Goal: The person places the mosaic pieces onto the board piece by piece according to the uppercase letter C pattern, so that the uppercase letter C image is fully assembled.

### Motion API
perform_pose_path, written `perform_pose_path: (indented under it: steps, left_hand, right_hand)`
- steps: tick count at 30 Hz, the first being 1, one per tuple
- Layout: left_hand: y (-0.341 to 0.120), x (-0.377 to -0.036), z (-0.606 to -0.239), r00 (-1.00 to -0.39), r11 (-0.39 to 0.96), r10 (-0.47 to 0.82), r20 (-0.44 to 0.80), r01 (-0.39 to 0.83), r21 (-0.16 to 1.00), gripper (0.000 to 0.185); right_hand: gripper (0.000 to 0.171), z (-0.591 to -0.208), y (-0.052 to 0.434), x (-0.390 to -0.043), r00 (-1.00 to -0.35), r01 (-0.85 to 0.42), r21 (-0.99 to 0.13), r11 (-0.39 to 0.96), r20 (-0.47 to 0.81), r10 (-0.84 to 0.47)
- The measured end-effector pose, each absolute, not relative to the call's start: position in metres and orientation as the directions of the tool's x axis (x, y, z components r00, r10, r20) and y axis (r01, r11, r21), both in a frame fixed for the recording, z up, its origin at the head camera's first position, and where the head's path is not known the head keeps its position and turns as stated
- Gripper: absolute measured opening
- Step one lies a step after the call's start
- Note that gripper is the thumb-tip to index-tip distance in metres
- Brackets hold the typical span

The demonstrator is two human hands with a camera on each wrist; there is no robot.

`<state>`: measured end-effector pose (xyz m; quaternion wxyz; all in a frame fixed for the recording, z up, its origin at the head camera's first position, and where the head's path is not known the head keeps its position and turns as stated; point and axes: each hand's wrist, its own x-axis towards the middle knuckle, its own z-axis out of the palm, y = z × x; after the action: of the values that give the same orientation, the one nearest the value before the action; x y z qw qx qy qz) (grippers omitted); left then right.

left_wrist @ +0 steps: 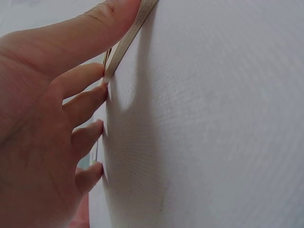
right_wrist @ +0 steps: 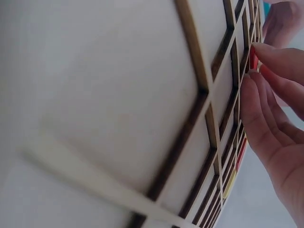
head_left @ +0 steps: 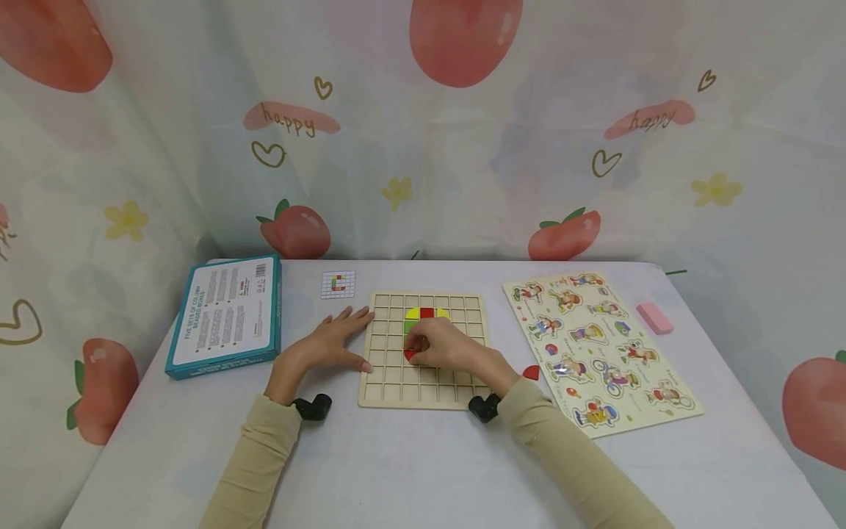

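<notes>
A wooden grid board [head_left: 390, 393] lies flat on the white table. My right hand [head_left: 449, 345] is over its middle and pinches a small red piece [head_left: 410, 355] between thumb and fingers, right at the grid; the right wrist view also shows this red piece [right_wrist: 253, 57]. Just beyond those fingers, yellow pieces [head_left: 412, 314], a red square [head_left: 427, 313] and a green piece [head_left: 410, 325] sit in the cells, partly covered by the hand. With fingers spread, my left hand [head_left: 328, 343] touches the board's left edge with its thumb and fingertips.
A small pattern card [head_left: 338, 284] lies behind the left hand, near a teal box [head_left: 228, 316]. Right of the grid are a loose red rounded piece [head_left: 531, 372], a large picture puzzle board [head_left: 584, 360] and a pink block [head_left: 654, 317]. A printed curtain [head_left: 463, 162] hangs behind.
</notes>
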<state>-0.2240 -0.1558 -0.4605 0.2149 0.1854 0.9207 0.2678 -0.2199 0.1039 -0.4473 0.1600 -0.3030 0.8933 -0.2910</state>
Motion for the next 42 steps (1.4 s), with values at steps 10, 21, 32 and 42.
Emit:
perform_pose_path:
  steps: [10, 21, 32, 42]
  left_hand:
    - [-0.156, -0.224, -0.462, -0.836, 0.787, 0.461, -0.296, 0.231, 0.573, 0.104]
    - [-0.154, -0.222, -0.46, -0.841, 0.789, 0.453, -0.296, 0.224, 0.572, 0.104]
    - [-0.153, -0.221, -0.462, -0.846, 0.786, 0.449, -0.288, 0.22, 0.578, 0.102]
    - [-0.152, -0.221, -0.46, -0.843, 0.788, 0.45, -0.295, 0.219, 0.575, 0.102]
  right_hand:
    - [0.013, -0.444, 0.118, -0.219, -0.76, -0.438, -0.642, 0.63, -0.109, -0.64]
    - [0.016, -0.446, 0.159, -0.213, -0.804, -0.363, -0.693, 0.623, -0.105, -0.586]
    - [0.013, -0.447, 0.197, -0.2, -0.827, -0.361, -0.669, 0.65, -0.092, -0.554]
    - [0.017, -0.449, 0.231, -0.187, -0.844, -0.377, -0.638, 0.671, -0.063, -0.533]
